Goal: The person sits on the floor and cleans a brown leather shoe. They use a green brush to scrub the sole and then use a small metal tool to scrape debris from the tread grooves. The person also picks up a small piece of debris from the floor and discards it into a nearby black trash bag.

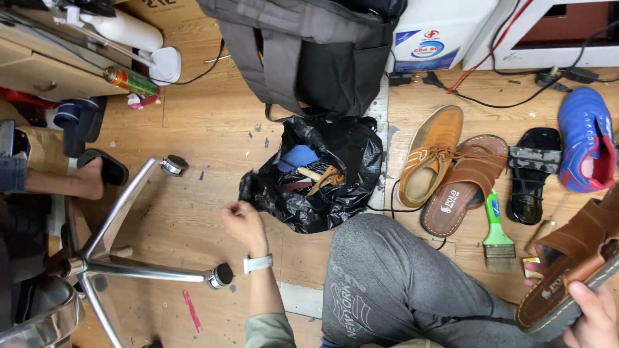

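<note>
Reaching toward ten o'clock, our left hand [242,219] pinches the edge of the black plastic bag [316,183] between thumb and fingertips; the bag lies open on the wooden floor [193,129] at the middle of the head view, with a blue piece and some brown strips showing inside. Our right hand [593,316], at four o'clock, is closed around the sole of a brown sandal [574,264], lifted off the floor.

As we judge it, the work is at an early stage: one sandal is in hand, the bag is only being taken hold of, and the rest of the footwear lies untouched.

Counting at two o'clock, we find one tan lace-up shoe [429,154], one brown slide sandal [464,183] on the floor, one black sandal [534,174] and one blue and red sports shoe [585,138]. One green-handled brush [496,232] lies beside our grey-trousered knee [387,270]. One grey bag [309,51] stands at twelve o'clock, and one chrome chair base [122,258] spreads at eight o'clock.
</note>
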